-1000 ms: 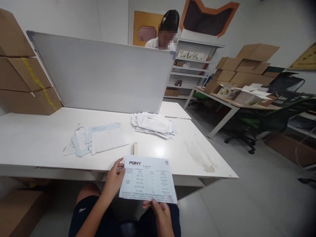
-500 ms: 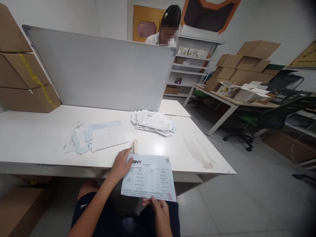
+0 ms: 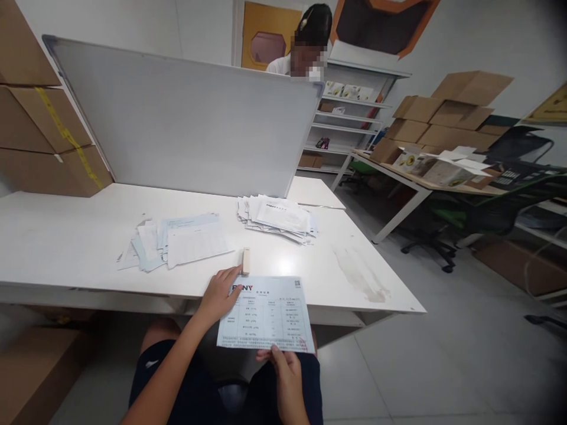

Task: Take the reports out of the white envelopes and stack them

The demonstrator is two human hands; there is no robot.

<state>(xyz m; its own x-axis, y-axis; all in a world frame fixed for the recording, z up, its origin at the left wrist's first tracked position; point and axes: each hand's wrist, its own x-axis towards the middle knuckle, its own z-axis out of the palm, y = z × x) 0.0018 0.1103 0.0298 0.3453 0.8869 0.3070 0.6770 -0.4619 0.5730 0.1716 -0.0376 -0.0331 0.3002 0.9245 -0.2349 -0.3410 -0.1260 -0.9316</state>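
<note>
A printed light-blue sheet (image 3: 268, 316) lies partly on the table's front edge and juts out over my lap. My left hand (image 3: 221, 295) rests on its upper left corner, its fingertips near a small beige block (image 3: 246, 261) standing just behind the sheet. At the bottom edge, my right hand (image 3: 283, 366) pinches the paper between thumb and fingers. Spread papers (image 3: 197, 242) lie to the left on the white table (image 3: 88, 236). A thicker pile of papers (image 3: 283, 217) is farther back, right of the middle.
A whiteboard (image 3: 190, 124) stands upright across the table's back, with a person (image 3: 310, 41) behind it. Cardboard boxes (image 3: 44, 118) are stacked at the left. Rightward are another desk with boxes (image 3: 460, 112), an office chair (image 3: 469, 206) and shelves (image 3: 341, 118).
The view has shifted slightly. My left hand's fingertips are now closer to the beige block, which looks slightly turned. My right hand still holds the sheet's lower edge.
</note>
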